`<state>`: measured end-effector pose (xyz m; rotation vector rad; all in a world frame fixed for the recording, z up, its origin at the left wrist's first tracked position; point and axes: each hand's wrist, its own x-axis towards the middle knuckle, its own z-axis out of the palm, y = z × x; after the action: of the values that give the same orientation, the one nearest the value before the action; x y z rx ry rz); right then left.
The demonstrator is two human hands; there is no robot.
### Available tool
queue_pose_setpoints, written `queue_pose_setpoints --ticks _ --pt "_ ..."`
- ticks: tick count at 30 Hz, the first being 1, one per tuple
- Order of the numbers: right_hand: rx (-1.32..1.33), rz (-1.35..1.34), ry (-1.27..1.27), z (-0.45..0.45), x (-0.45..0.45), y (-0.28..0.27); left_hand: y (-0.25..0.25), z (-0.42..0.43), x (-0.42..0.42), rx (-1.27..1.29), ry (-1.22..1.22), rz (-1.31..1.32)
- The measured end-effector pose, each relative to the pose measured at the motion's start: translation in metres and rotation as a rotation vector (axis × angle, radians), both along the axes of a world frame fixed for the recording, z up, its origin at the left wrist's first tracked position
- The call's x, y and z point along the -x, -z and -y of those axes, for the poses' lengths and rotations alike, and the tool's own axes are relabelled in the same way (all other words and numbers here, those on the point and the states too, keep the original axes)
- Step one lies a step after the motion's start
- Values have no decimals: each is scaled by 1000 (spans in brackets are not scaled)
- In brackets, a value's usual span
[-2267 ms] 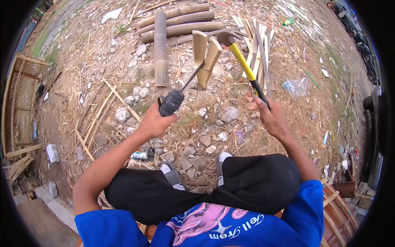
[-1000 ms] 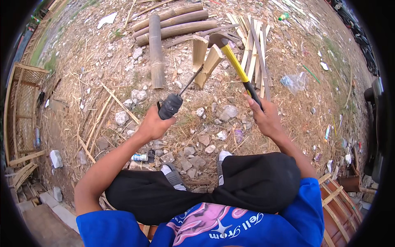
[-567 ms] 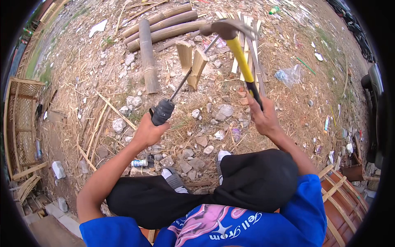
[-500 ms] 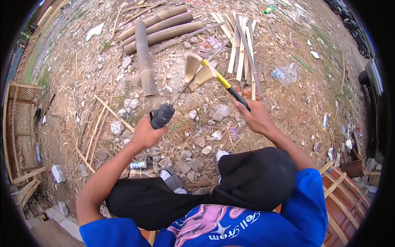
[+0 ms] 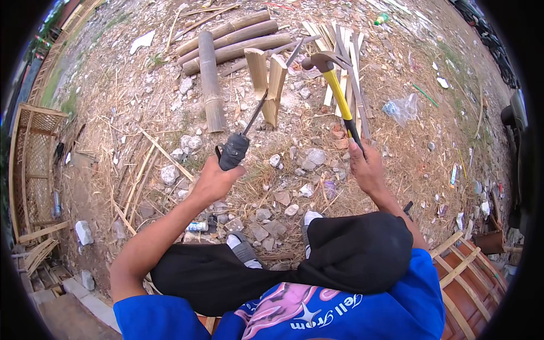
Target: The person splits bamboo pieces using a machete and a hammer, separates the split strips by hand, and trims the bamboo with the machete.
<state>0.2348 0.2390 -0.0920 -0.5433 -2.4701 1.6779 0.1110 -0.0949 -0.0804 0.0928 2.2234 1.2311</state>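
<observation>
My left hand [image 5: 218,177] is wrapped round the black taped handle of a blade [image 5: 255,116]. The blade's far end sits in the split of a short upright bamboo piece [image 5: 274,85], whose two halves spread apart at the top. In my right hand [image 5: 367,167] is the black grip of a claw hammer [image 5: 338,93] with a yellow shaft. Its metal head is raised to the right of the bamboo, not touching it. A bamboo pole [image 5: 210,85] lies on the ground to the left of the split piece.
Several bamboo poles [image 5: 243,48] lie beyond, with split strips [image 5: 350,62] at their right. A plastic bag [image 5: 401,110] is on the right. Stones [image 5: 314,157] and loose strips [image 5: 136,175] litter the ground. A lattice frame [image 5: 38,170] stands at far left.
The hammer came down onto the bamboo top and has since lifted off to the right. The bamboo tilted during the blow and stands more upright now. The blade stays in the split.
</observation>
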Motion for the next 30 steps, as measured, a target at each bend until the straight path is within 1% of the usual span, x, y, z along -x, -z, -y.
queue_pose_setpoints --ticks 2,3,4,6,7,11,14,15,16,18,19,20,21,23,26,27,28,30 --pt "-154 48 77 -1 -2 36 -1 -17 -6 -104 -120 112" --pt "-250 71 99 -1 -2 53 -9 -26 -7 -147 -89 154" --pt "-343 95 122 0 -3 70 -10 -34 -9 -209 -108 201" --pt "-373 227 147 -1 -5 102 -13 -48 -9 -329 -145 280" --pt "-406 289 139 0 -8 113 -23 -57 -10 -402 -143 281" --pt "-578 524 61 2 -22 159 -24 -80 -3 -527 -143 325" --pt "-840 154 37 2 -25 184 -20 -102 2 -585 -94 249" --pt "-695 118 63 4 -14 170 -17 -108 3 -564 -71 205" --pt "-552 81 87 8 6 139 -18 -115 3 -541 -72 186" --pt "460 178 -8 12 47 59 -19 -125 -2 -490 -72 162" --pt "614 123 -83 20 58 21 -12 -127 -3 -355 35 87" --pt "768 62 -158 30 67 -8 0 -130 -8 -460 54 -39" --pt "673 69 -223 39 75 -24 12 -136 -15 -566 73 -168" --pt "479 82 -351 55 86 -43 13 -132 -21 -458 152 -284" --pt "635 61 -260 71 78 -28 22 -119 -13 -273 363 -311" --pt "660 8 -251 73 75 -23 20 -112 -14 -282 358 -371" --pt "689 37 -254 72 73 -24 16 -106 -14 -290 353 -432" --pt "754 96 -245 66 63 -32 -1 -77 0 -388 378 -253"
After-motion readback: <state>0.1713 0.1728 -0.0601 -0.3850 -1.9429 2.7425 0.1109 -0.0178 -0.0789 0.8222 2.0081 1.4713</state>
